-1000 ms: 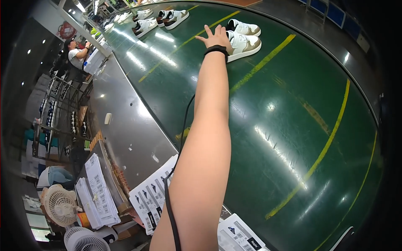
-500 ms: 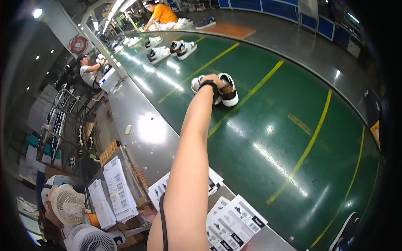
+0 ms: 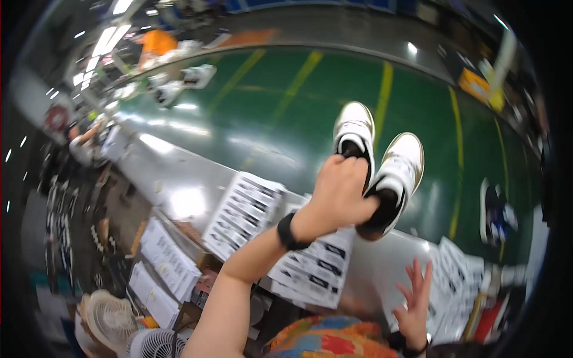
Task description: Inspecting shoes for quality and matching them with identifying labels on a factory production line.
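My left hand (image 3: pixel 337 194) is closed round the heel openings of two sneakers, lifted above the near side of the green conveyor belt (image 3: pixel 286 134). The left white sneaker (image 3: pixel 356 122) points its toe away from me. Beside it, the right white sneaker (image 3: pixel 403 158) tilts to the right, its dark lining showing. Both have pale uppers and tan edging. Lower down, my right hand (image 3: pixel 413 301) has its fingers spread and holds nothing, next to a stack of printed sheets (image 3: pixel 450 271).
Printed label sheets (image 3: pixel 245 209) lie along the metal ledge (image 3: pixel 179 164). A dark sneaker (image 3: pixel 494 212) rests at the belt's right. Other white shoes (image 3: pixel 169 92) stand far left, near a person in orange (image 3: pixel 158 45). Fans (image 3: pixel 110 316) are at lower left.
My left hand has lifted the pair of sneakers off the belt and brought them toward me. My right hand has come into view. The head view has turned right.
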A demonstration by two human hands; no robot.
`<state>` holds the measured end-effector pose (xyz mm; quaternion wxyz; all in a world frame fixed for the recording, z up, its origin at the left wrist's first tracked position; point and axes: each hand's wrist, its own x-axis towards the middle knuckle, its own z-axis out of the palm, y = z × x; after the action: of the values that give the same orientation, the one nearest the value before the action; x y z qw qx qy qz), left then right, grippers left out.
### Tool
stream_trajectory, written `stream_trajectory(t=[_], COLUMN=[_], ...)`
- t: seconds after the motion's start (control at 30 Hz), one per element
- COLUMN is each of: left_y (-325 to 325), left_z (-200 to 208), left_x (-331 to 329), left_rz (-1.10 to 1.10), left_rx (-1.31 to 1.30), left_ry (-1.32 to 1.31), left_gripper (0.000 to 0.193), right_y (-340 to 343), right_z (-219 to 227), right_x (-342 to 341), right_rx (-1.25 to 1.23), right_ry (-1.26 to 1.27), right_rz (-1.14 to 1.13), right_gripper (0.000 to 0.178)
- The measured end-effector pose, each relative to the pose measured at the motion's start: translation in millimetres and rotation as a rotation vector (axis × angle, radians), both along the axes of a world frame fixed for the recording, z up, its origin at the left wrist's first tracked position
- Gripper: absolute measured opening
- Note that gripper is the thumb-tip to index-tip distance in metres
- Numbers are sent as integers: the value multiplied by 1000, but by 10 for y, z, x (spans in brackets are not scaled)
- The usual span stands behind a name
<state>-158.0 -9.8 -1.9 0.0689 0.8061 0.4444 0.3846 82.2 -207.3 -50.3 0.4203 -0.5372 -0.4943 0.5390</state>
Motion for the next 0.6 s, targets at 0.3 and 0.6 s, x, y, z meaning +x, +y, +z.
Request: stream_trajectory(t=[0.3, 0.6], left_y=[-1724, -1698], left_z=[-565, -706], left_x=[945, 848], left_rz=[-437, 10], left_rx=[-549, -952], left_ry=[-11, -193], left_gripper=[20, 70], right_y=[-513, -492], right_z=[-67, -300], right_x=[440, 440], right_rx=[-135, -34], right_ry=[-482, -598], right_rz=[-55, -91], right_gripper=[74, 65])
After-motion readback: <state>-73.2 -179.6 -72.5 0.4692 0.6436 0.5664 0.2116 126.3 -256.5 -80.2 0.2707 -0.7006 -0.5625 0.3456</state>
